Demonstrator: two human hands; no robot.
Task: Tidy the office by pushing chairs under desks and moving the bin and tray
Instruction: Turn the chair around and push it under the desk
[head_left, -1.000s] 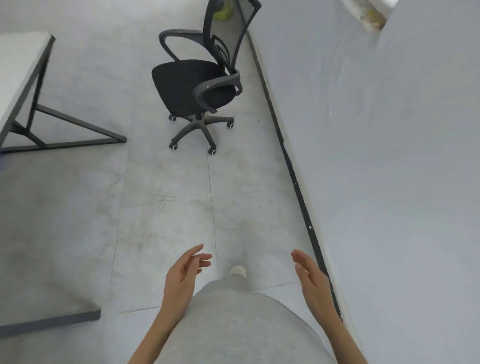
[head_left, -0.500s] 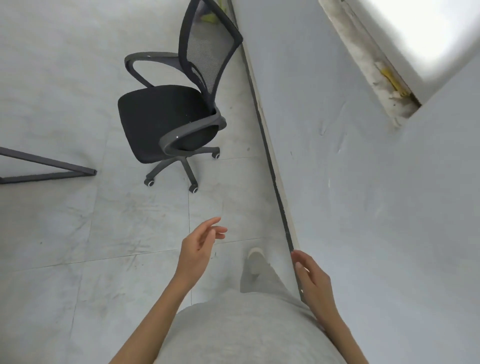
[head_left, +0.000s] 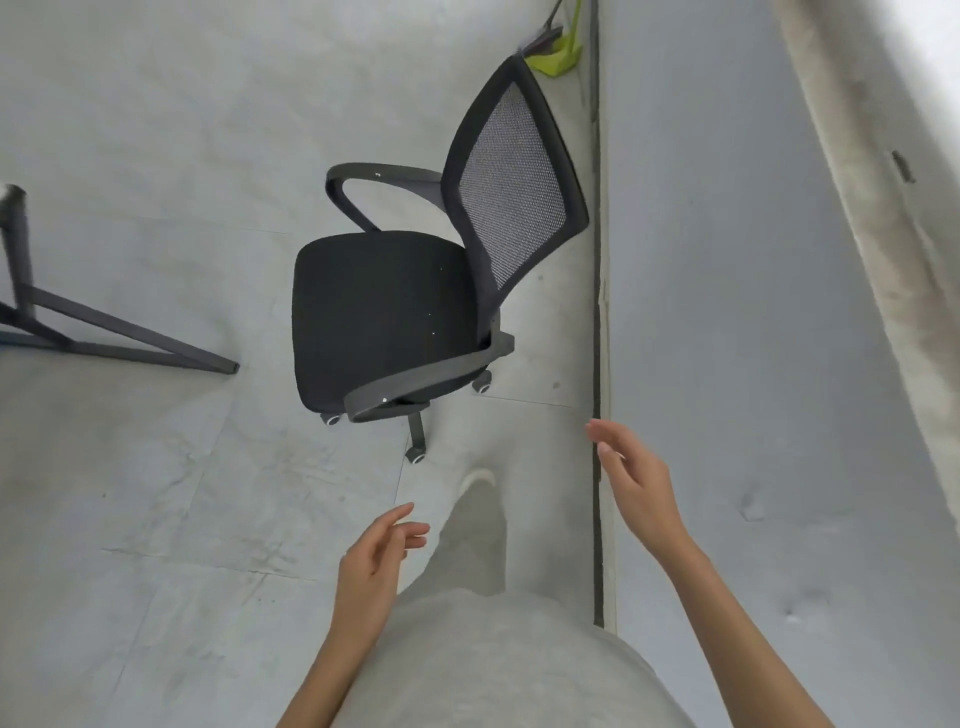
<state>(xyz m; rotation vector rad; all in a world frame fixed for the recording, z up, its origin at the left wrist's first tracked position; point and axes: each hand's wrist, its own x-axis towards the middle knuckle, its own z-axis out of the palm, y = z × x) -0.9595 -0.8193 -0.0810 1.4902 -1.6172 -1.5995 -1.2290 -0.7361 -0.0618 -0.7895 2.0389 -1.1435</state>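
Both hands, left (head_left: 375, 558) and right (head_left: 635, 483), loose-fingered, empty, short of chair (head_left: 384, 317) (desk frame (head_left: 104, 332) cut off).

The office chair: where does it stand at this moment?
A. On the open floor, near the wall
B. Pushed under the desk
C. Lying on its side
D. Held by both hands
A: the office chair stands upright on the floor beside the wall, with both hands away from it.
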